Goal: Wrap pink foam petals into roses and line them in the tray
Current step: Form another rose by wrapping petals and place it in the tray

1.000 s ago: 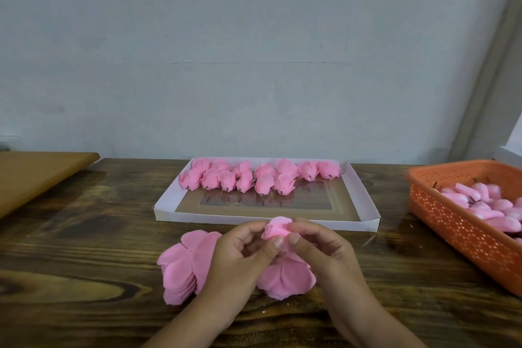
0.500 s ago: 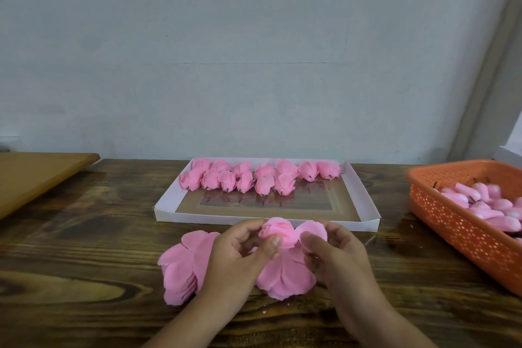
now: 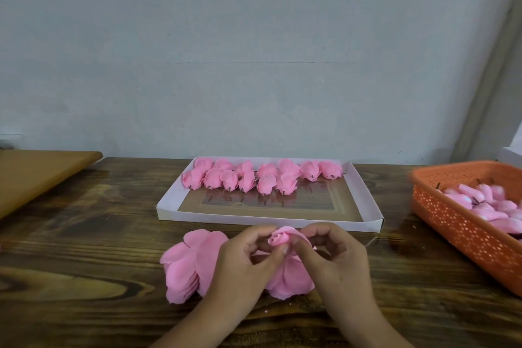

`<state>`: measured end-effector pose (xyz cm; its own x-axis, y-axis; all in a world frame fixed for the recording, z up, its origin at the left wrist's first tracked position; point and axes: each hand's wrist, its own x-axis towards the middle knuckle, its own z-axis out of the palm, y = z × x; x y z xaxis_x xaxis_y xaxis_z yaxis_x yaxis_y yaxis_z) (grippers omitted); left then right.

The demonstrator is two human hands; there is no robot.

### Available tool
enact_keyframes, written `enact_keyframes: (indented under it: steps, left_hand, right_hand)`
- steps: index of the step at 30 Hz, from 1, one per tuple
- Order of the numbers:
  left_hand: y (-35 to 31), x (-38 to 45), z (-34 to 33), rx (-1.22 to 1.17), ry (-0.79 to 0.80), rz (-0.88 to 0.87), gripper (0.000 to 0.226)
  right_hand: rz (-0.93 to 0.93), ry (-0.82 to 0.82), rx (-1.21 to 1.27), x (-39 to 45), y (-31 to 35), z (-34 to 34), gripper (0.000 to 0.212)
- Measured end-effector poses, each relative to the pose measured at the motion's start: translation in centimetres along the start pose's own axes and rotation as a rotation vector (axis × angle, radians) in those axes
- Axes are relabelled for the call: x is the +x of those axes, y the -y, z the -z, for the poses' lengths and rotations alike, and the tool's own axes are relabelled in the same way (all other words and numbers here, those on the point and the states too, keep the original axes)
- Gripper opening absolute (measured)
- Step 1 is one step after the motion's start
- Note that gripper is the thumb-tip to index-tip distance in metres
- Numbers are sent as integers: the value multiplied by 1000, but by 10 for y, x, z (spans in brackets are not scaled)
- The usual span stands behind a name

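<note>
1. Half a second back the right hand (image 3: 336,260) had drawn off to the side with a loose petal lifted beside the bud; now it has come back in, and its fingertips meet the left hand's at the rose (image 3: 279,237)
2. The left hand (image 3: 245,263) pinches the rose with thumb and forefinger curled in on it; the right hand's fingers are curled round its other side, so both have hold of it
3. The rose sits just in front of the tray's (image 3: 268,220) near wall, raised a little above the table (image 3: 84,234)
4. It is a small pink bud, tightly rolled, with a spiral showing at its top and wider petals (image 3: 291,277) spreading below the hands
5. One stack of loose petals (image 3: 186,265) lies on the table, partly under the left hand
6. In the tray I count about thirteen finished roses (image 3: 262,178), bunched in two rough rows along the far side
7. One orange basket (image 3: 466,232) stands at the right with pink pieces (image 3: 485,200) in it, too heaped and blurred to count
8. One lighter wooden board (image 3: 36,175) lies at the far left
</note>
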<state>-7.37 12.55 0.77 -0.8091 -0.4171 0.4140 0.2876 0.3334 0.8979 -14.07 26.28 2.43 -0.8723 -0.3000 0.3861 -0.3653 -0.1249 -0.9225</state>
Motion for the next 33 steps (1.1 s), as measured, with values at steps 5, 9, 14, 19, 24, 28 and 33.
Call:
enact_keyframes:
  steps: [5, 9, 14, 19, 24, 28, 33]
  left_hand:
    - [-1, 0, -2, -5, -17, -34, 28]
    - [0, 0, -1, -5, -24, -35, 29]
    - [1, 1, 0, 3, -46, -24, 35]
    - [5, -1, 0, 35, -53, -18, 37]
    - [6, -3, 0, 54, -4, -10, 40]
    - [3, -2, 2, 109, 32, -52, 31]
    - [2, 1, 1, 17, -9, -10, 26]
  right_hand:
    - [7, 47, 44, -2, 6, -1, 13]
    - [27, 140, 75, -3, 10, -1, 15]
    - [8, 123, 147, -4, 10, -2, 27]
    - [111, 137, 65, -3, 7, -2, 10]
    - [181, 182, -90, -5, 3, -1, 38]
    - [201, 203, -96, -5, 3, 0, 29]
    - [103, 160, 81, -4, 4, 4, 28]
